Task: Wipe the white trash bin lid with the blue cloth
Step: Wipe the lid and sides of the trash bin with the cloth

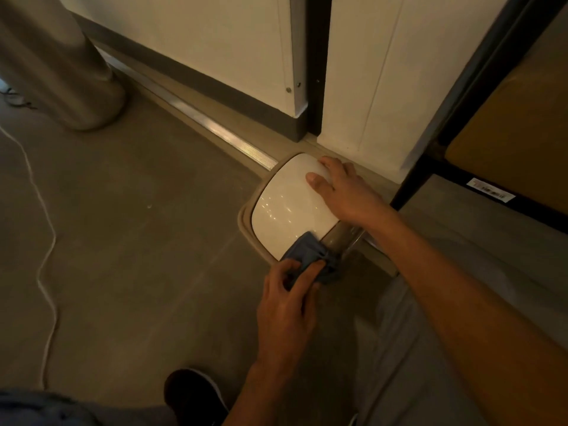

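The white trash bin lid (282,204) lies glossy and rounded on a low bin beside the wall, right of centre. A crumpled blue cloth (310,256) rests on the lid's near corner, by the metallic hinge part (341,238). My left hand (289,299) pinches the cloth between thumb and fingers at its near edge. My right hand (344,189) lies flat on the far right part of the lid, fingers straight and spread, pressing down on it.
A white wall with a dark baseboard (215,87) runs behind the bin. At the right stands a black-framed shelf (430,167) with a yellow panel. A thick grey column (61,75) rises at the far left, and a white cord (46,241) trails across the floor. My dark shoe (190,392) is below.
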`<state>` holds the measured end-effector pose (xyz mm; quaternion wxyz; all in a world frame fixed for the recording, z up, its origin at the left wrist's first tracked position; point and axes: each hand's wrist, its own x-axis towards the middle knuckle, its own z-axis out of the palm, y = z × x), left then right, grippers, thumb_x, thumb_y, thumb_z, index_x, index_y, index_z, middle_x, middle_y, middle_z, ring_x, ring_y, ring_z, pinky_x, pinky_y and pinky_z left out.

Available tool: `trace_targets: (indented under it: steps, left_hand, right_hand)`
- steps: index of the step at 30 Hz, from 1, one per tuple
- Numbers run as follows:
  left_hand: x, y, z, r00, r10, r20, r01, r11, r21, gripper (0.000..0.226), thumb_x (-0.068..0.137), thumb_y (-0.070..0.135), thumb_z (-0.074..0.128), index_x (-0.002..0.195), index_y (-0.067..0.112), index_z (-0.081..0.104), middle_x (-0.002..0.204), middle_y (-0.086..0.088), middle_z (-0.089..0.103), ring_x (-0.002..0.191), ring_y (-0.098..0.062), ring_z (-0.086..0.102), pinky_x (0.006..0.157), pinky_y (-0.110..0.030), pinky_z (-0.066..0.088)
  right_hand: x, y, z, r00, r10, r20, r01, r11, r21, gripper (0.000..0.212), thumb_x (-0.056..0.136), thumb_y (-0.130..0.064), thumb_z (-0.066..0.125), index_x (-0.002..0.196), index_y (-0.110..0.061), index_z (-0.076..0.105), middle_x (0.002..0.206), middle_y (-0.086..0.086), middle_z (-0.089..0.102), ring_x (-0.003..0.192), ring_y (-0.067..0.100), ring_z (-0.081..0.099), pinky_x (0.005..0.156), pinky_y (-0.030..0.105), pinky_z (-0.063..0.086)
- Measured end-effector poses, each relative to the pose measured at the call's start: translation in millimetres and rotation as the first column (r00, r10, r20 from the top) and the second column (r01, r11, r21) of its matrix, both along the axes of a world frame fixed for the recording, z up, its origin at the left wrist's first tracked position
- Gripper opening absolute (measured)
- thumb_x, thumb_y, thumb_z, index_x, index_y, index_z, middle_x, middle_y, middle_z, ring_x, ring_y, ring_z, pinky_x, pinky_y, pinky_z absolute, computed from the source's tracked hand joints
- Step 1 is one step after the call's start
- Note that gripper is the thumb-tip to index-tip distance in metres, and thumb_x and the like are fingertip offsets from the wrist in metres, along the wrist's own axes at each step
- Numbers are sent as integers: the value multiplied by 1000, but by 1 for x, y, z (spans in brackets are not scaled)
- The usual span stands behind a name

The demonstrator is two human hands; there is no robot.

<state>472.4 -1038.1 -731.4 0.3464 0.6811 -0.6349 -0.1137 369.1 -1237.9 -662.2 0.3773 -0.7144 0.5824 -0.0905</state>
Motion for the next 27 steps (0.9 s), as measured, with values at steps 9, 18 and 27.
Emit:
trace_targets:
  steps: [9, 18, 27]
  left_hand:
    - [18, -28, 46, 931, -47, -363, 60, 998, 27, 35, 95, 37, 61, 129, 31, 58, 124, 7, 48, 116, 2, 49, 93, -11, 45]
    - [18, -67, 97, 835, -209, -508, 243, 970, -1, 43, 88, 27, 73, 125, 31, 53, 125, 12, 52, 113, 0, 55, 88, -27, 55]
    - [-1, -56, 107, 730, -429, -531, 547, 834, 78, 55, 88, 34, 71, 133, 45, 41, 127, 25, 52, 114, 12, 52, 90, -9, 48]
  right_hand:
    - [-3, 5, 19, 951, -201, 235, 194, 980, 55, 57, 96, -49, 54, 147, -33, 35, 151, 4, 33, 134, 23, 41, 105, 38, 39]
    - [-27, 98, 60, 518, -700, 492, 685, 684, 252, 43, 96, -62, 39, 99, -27, 64, 99, -4, 65, 89, 7, 61, 77, 26, 48]
    - [-16, 164, 47, 272, -732, 625, 650, 619, 442, 35, 91, -48, 60, 117, -26, 68, 109, -5, 75, 106, 11, 69, 101, 40, 49]
